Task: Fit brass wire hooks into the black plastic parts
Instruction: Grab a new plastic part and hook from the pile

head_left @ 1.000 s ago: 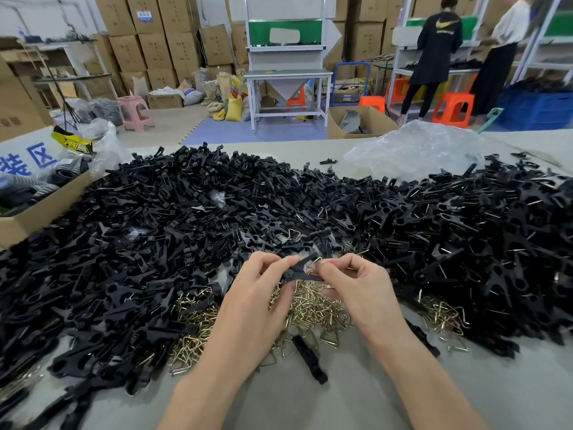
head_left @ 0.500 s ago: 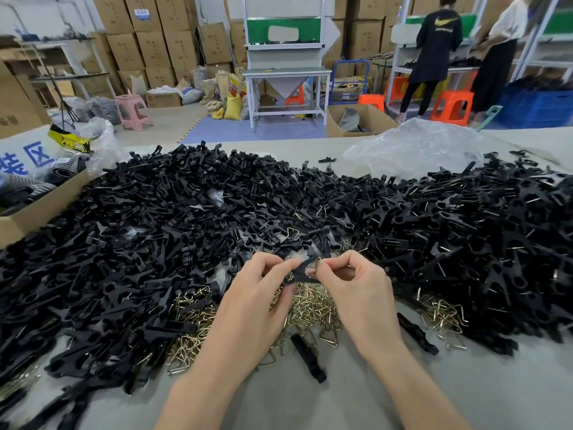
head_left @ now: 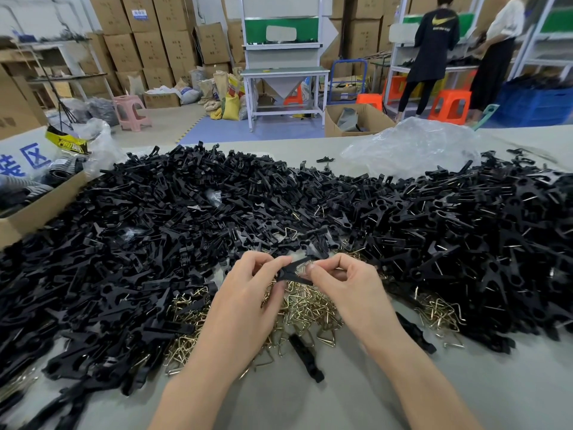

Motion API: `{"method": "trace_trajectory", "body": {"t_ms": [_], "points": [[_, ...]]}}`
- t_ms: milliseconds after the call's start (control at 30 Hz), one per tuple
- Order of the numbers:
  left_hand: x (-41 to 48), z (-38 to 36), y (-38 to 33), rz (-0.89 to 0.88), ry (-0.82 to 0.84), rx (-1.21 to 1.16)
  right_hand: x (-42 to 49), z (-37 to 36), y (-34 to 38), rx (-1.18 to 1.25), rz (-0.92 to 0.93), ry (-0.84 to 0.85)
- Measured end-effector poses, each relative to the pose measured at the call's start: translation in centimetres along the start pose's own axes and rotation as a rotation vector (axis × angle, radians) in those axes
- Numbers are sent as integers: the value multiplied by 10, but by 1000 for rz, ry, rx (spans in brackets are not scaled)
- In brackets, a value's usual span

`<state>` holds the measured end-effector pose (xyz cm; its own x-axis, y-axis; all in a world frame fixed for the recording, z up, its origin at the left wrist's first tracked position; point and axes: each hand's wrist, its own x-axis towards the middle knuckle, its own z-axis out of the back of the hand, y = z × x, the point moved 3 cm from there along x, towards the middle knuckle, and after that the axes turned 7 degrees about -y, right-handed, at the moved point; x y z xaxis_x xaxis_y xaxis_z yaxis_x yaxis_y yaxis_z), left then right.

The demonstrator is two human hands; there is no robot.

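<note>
Black plastic part (head_left: 290, 270), a single forked piece, is held between both hands over the heap of brass wire hooks (head_left: 310, 308) at the near centre of the table (head_left: 356, 398).

Left hand (head_left: 248, 293): the forearm enters from the lower edge and angles up and to the right. The back of the hand faces the camera. Thumb and index finger pinch the left end of the part; the remaining fingers are curled underneath.

Right hand (head_left: 344, 287): the forearm enters from the lower right and angles up and to the left. Thumb and index finger are pressed together at the right end of the part, where a short length of brass wire shows. The other fingers are curled toward the palm. Whether the wire is fully seated in the part cannot be determined.

The fingertips of the two hands lie close together, with the part bridging them.

Surroundings: a large pile of loose black parts (head_left: 186, 228) covers the table to the left and behind the hands. A second pile (head_left: 465, 231) to the right shows wire on many pieces. A smaller cluster of hooks (head_left: 440, 311) lies at the near edge of that pile. One stray black part (head_left: 307, 356) lies alone on the table, just below the hands.
</note>
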<state>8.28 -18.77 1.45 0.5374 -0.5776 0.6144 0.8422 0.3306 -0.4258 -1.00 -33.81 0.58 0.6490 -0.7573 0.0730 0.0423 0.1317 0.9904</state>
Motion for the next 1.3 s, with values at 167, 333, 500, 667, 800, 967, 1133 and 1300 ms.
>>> {"method": "trace_trajectory", "body": {"t_ms": [167,333,500,667,800,967,1133,1300], "points": [[-1,-1,1,-5,14,-52,0,-2,0,34,-25,38],[1,0,1,18,21,-120,2,-1,3,271,-177,210],[2,2,-7,17,0,-251,-3,-8,9,596,-289,485],[-2,-1,-15,-5,-2,-289,-13,-14,11,508,-203,682],[-3,-6,-13,19,64,-329,-17,-17,13,436,-157,663],[-4,-9,-11,7,109,-342,-15,-22,13,364,-76,546],[-6,-8,-11,62,109,-468,-11,-21,9,412,-110,420],[-6,-9,-14,70,148,-461,-10,-20,8,396,-118,386]]}}
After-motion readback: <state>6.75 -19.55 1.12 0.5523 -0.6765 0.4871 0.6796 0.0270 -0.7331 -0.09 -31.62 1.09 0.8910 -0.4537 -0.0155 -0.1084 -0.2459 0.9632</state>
